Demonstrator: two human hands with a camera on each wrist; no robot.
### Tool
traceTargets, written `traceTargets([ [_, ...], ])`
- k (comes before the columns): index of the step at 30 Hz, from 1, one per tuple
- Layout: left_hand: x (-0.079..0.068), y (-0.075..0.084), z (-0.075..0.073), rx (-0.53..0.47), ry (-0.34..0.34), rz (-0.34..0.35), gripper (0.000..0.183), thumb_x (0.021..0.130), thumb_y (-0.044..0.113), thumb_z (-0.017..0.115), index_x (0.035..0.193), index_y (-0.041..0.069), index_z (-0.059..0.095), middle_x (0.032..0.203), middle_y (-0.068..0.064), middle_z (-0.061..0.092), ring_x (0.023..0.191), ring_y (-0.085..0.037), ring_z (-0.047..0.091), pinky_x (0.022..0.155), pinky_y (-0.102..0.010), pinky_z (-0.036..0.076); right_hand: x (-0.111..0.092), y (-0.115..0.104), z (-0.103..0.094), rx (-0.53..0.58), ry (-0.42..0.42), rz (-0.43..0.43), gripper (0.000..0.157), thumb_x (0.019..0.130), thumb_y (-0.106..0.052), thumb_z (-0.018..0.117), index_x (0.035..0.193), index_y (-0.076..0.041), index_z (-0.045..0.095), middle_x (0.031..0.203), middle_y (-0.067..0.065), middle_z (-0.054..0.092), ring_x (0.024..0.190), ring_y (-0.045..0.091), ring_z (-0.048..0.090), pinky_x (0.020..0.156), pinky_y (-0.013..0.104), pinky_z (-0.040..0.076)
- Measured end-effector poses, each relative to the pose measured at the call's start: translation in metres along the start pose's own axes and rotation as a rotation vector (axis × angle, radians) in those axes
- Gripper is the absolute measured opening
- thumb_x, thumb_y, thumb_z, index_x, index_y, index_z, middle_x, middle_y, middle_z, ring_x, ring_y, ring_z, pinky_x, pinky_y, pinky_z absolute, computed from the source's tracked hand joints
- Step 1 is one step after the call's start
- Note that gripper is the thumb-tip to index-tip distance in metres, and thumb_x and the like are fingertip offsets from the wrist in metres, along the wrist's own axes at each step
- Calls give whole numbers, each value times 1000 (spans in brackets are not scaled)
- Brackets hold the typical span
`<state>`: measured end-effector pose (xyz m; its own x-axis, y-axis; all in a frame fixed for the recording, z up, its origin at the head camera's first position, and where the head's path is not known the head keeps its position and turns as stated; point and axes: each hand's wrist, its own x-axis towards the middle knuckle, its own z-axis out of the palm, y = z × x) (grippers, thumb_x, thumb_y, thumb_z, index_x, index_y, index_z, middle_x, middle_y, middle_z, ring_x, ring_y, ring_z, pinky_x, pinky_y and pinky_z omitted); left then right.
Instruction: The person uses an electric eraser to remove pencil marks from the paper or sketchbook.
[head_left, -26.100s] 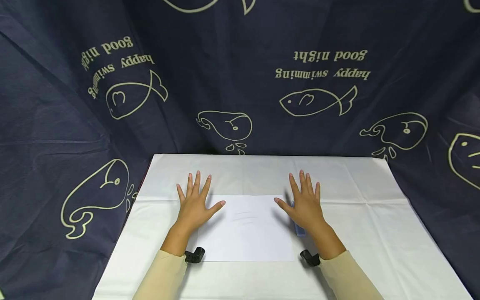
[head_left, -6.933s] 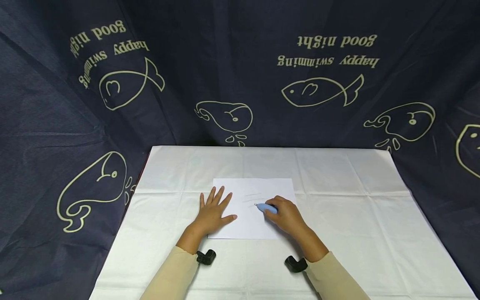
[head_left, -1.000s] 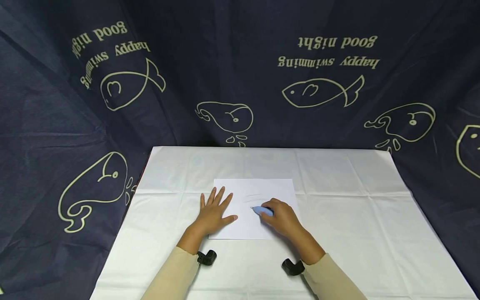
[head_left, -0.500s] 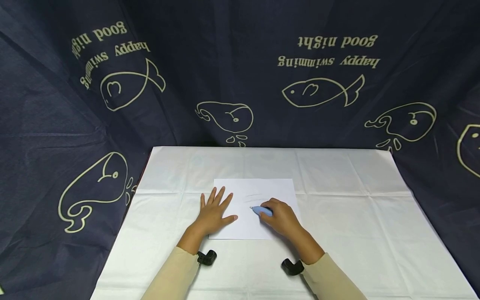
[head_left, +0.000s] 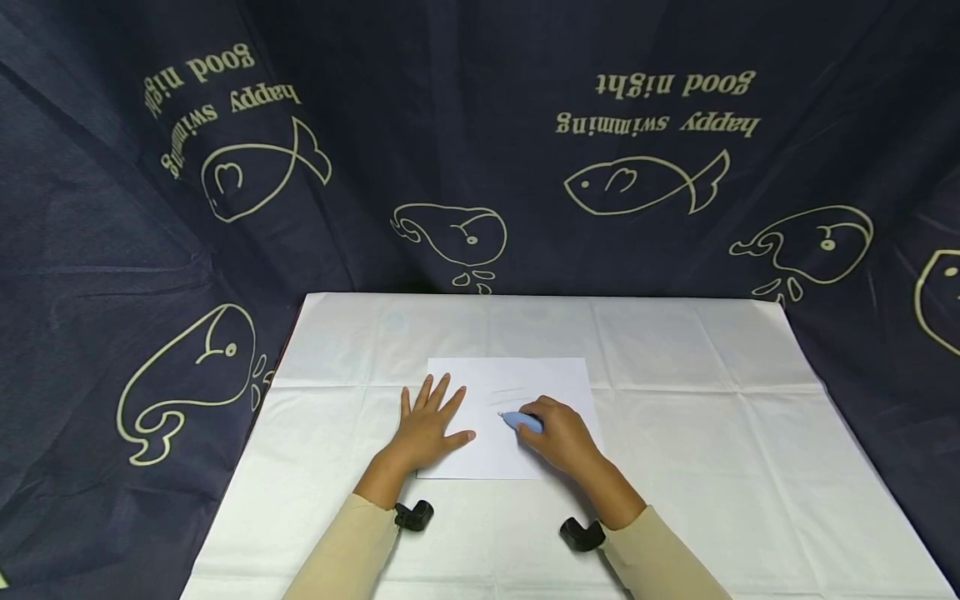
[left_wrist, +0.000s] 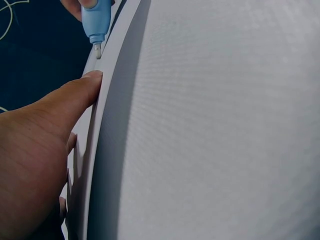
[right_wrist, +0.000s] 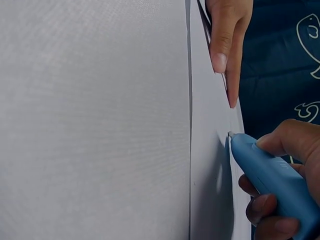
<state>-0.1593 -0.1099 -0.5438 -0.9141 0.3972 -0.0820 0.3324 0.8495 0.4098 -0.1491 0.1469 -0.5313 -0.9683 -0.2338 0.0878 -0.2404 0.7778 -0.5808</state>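
Observation:
A white sheet of paper (head_left: 491, 460) lies on the white-covered table, with a few faint pencil lines (head_left: 510, 397) near its middle. Spread flat, my left hand (head_left: 422, 433) presses on the sheet's left side. My right hand (head_left: 567, 435) grips a light blue electric eraser (head_left: 522, 421), its tip pointing left at the paper just below the lines. In the right wrist view the thumb lies along the top of the eraser (right_wrist: 270, 172), with the other fingers curled beneath. The left wrist view shows its narrow whitish tip (left_wrist: 98, 51) close beyond my left thumb (left_wrist: 75, 97).
White cloth (head_left: 705, 467) with fold creases covers the table. A dark blue curtain (head_left: 525, 267) printed with fish and lettering hangs behind the far edge. Each wrist carries a small black camera (head_left: 414, 515).
Over the last second my right hand slid slightly left with the eraser; my left hand stayed put. Much earlier, both hands were spread and the eraser lay beside the paper's right edge.

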Motion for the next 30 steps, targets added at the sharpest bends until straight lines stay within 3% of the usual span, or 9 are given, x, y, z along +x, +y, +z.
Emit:
traceTargets([
  [16,-1,-1,2,-15,-3,-2,77,98,57,57,160,20,32,171,-13,11,158,-42,0,118,-75,-4,-2,2,-6,10,8,53,21,88,-19,77,106,-7,77,100,5,73,87,20,68,78,42,57],
  [23,0,-1,2,-7,-4,1,78,98,57,57,160,19,31,171,-13,10,158,-42,-1,118,-74,-5,-3,1,-3,11,-10,29,20,88,-20,77,104,-9,78,97,2,73,83,16,66,76,39,56],
  [30,1,-3,3,-6,-12,-2,79,97,60,55,161,21,28,172,-12,8,159,-40,-3,119,-74,-6,-3,4,-5,16,33,36,21,88,-20,77,106,-8,77,98,3,73,83,17,66,75,39,56],
])
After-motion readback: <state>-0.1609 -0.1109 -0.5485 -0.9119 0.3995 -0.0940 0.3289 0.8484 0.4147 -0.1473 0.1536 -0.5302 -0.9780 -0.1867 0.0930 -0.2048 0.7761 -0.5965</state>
